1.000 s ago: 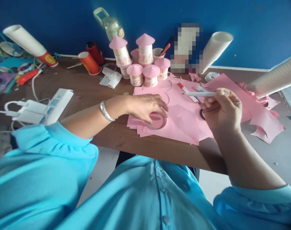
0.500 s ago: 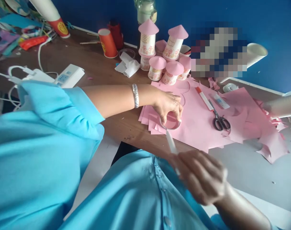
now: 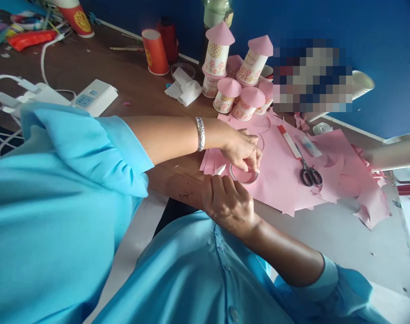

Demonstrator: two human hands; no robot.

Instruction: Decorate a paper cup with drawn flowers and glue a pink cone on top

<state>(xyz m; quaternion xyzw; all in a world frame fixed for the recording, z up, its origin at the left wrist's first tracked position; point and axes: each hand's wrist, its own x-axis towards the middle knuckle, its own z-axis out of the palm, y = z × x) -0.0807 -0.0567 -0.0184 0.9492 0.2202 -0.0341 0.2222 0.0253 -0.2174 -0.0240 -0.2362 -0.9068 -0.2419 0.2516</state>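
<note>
My left hand [image 3: 242,150] presses its fingers down on a clear round ring [image 3: 244,175] that lies on a stack of pink paper sheets [image 3: 279,171]. Close in front of it, at the table's near edge, my right hand [image 3: 229,204] grips a white pen [image 3: 220,170]. The pen's tip points up and to the right, beside the ring's left rim. A silver bracelet [image 3: 200,133] sits on my left wrist.
Black scissors [image 3: 309,172], a red-and-white pen [image 3: 288,141] and a glue stick [image 3: 306,145] lie on the pink paper to the right. Paper cups with pink cone roofs [image 3: 237,76] stand behind. A white power strip [image 3: 90,96], an orange cup [image 3: 155,52] and paper scraps lie around.
My right hand brought the pen from the right side, down over my lap, and up to the ring's left rim. My left hand stayed on the ring. The view swung left.
</note>
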